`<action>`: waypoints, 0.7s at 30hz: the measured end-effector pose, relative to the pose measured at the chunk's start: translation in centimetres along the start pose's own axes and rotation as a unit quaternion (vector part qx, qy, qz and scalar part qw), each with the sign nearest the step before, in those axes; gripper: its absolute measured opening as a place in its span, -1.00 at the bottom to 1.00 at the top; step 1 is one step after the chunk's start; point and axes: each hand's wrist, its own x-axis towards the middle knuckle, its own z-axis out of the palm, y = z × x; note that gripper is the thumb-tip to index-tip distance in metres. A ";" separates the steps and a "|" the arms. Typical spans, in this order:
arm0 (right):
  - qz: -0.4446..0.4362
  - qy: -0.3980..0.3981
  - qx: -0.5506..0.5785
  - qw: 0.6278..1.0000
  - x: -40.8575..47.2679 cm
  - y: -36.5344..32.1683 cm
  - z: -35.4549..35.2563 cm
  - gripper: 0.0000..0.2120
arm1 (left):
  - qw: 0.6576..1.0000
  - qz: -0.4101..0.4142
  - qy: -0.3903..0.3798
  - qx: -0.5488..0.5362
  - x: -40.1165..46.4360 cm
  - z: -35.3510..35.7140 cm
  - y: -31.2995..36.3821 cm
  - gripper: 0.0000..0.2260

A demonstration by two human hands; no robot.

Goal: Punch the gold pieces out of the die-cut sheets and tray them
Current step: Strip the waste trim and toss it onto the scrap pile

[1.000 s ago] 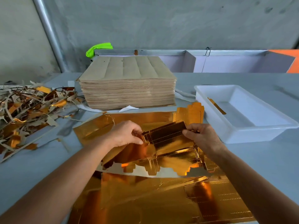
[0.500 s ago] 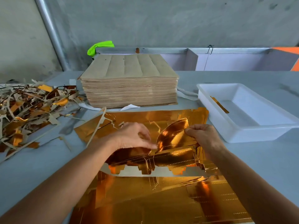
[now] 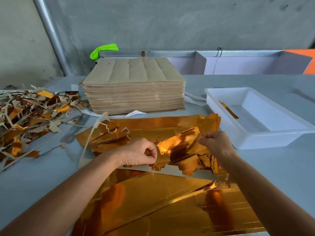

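**Tearing a gold piece free, tray waiting on the right**

Both hands work one gold piece (image 3: 180, 143), lifted and bowed above the gold sheet (image 3: 153, 198) near the table's middle. The left hand (image 3: 138, 154) pinches its left end; the right hand (image 3: 215, 143) pinches its right edge. To do this well, I'd tear slowly along the perforations, keeping the sheet down so nothing creases. One white tray (image 3: 255, 142) sits right, holding one gold strip (image 3: 228, 109). One tall stack (image 3: 134, 92) stands far; one scrap heap (image 3: 32, 116) lies left.
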 end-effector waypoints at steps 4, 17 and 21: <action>-0.071 -0.003 -0.093 0.993 -0.1 -0.1 -0.8 -0.87 | 0.999 0.000 0.025 0.031 0.2 -0.2 -0.3 -0.85; -0.195 -0.061 -0.163 0.965 -0.9 -1.5 -1.8 -0.91 | 0.990 0.031 0.086 0.112 1.0 -0.3 0.7 -0.56; -0.163 -0.052 -0.125 0.977 -0.5 -0.9 -2.1 -0.88 | 0.988 0.020 0.092 0.122 1.3 -0.3 -0.2 -0.90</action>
